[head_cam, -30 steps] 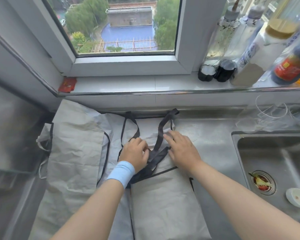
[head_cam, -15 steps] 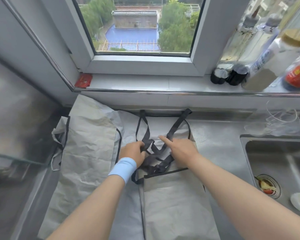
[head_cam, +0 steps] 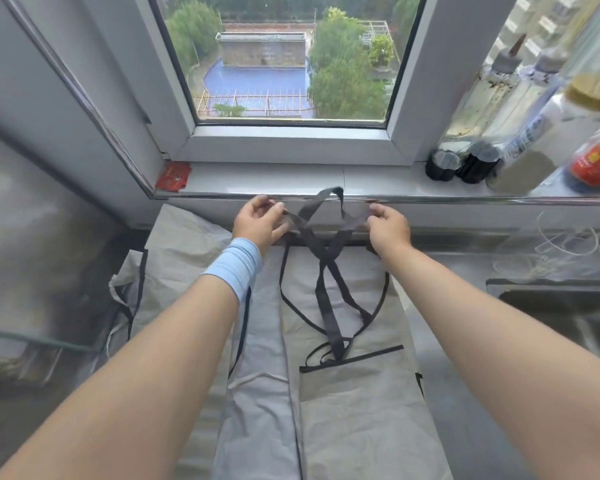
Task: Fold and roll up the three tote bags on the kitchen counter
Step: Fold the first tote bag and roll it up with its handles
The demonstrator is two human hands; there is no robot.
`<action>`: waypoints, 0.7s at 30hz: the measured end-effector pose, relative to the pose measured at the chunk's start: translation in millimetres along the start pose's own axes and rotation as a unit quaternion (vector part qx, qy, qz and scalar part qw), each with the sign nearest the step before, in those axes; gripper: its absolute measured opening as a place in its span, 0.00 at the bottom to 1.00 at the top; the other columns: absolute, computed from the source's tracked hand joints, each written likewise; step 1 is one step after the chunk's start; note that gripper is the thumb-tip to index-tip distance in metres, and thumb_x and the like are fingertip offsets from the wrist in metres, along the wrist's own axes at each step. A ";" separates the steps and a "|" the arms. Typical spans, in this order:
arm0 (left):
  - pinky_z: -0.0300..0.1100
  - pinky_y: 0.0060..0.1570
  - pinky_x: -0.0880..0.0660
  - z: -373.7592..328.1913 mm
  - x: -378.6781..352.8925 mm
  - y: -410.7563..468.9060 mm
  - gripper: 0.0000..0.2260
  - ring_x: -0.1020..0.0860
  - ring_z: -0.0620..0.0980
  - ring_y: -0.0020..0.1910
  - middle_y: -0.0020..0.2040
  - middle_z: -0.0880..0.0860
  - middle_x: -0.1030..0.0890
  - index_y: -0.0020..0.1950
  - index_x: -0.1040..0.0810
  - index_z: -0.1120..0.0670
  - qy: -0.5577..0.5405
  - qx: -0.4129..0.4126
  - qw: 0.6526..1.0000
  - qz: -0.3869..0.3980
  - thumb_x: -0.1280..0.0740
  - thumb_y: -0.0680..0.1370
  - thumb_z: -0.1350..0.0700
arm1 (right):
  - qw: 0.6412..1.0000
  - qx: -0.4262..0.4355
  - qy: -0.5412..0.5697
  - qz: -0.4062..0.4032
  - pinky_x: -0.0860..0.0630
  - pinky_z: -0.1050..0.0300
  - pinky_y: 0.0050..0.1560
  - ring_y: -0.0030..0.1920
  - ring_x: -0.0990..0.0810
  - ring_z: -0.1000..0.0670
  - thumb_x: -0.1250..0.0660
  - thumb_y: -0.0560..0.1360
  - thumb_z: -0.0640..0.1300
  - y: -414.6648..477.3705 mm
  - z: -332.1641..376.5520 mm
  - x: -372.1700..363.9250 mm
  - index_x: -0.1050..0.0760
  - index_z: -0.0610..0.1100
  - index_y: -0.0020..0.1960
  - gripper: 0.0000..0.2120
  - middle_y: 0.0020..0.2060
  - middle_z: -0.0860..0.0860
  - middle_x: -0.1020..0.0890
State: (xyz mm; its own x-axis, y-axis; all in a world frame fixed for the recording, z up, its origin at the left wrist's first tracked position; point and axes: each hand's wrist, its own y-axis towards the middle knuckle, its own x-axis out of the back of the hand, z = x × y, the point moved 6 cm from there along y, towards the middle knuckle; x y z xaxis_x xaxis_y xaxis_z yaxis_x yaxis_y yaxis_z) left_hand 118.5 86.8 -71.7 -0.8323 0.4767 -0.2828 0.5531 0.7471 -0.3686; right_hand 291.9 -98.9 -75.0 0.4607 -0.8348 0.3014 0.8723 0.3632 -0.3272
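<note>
tote bag (head_cam: 350,410) lies flat on counter (head_cam: 465,410); left hand (head_cam: 258,221) and right hand (head_cam: 388,226) pinch dark straps (head_cam: 326,258), lifting them taut, likely to untangle before folding.

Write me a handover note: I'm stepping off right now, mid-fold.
Left hand: pinching one end of the dark straps, lifted near the sill.
Right hand: pinching the other end.
Bags: narrow folded bag lies flat on the counter below the hands; grey bags are spread under and left of it.
Done: this bag folded lengthwise.
Left: lay the straps flat, roll it, then fold and roll the others.
</note>
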 end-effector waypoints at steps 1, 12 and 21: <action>0.52 0.57 0.22 -1.9 0.2 0.8 0.26 0.26 0.55 0.65 0.69 0.57 0.29 0.72 0.34 0.52 0.051 -0.012 0.999 0.001 0.30 0.76 0.62 | 1.000 0.001 -0.015 0.023 0.26 0.59 0.53 0.55 0.20 0.50 0.39 0.79 0.37 -0.7 1.9 -0.9 0.38 0.48 0.77 0.27 0.68 0.46 0.25; 0.49 0.48 0.24 39.6 -5.9 -28.5 0.10 0.23 0.57 0.47 0.54 0.52 0.26 0.53 0.27 0.47 0.602 -0.161 0.782 -0.002 0.36 0.75 0.58 | 0.799 0.090 -0.575 0.152 0.27 0.54 0.44 0.53 0.20 0.43 0.35 0.74 0.57 -47.6 -83.4 -48.1 0.26 0.48 0.55 0.16 0.52 0.50 0.19; 0.43 0.45 0.26 152.7 -23.1 -70.7 0.13 0.23 0.51 0.50 0.49 0.47 0.23 0.55 0.20 0.43 0.775 -0.091 0.541 0.315 0.39 0.76 0.41 | 0.928 0.050 -0.367 0.034 0.29 0.57 0.46 0.53 0.21 0.41 0.37 0.77 0.41 -22.1 -96.7 -14.2 0.21 0.44 0.47 0.06 0.48 0.44 0.18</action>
State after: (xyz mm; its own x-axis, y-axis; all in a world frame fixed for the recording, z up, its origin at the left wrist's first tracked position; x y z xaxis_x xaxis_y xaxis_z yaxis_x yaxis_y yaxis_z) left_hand 104.1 -47.8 -174.4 0.4108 0.3737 0.8316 0.8488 0.1762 -0.4984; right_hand 250.3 -135.0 -158.6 0.4712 -0.3155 0.8237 0.8310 0.4719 -0.2946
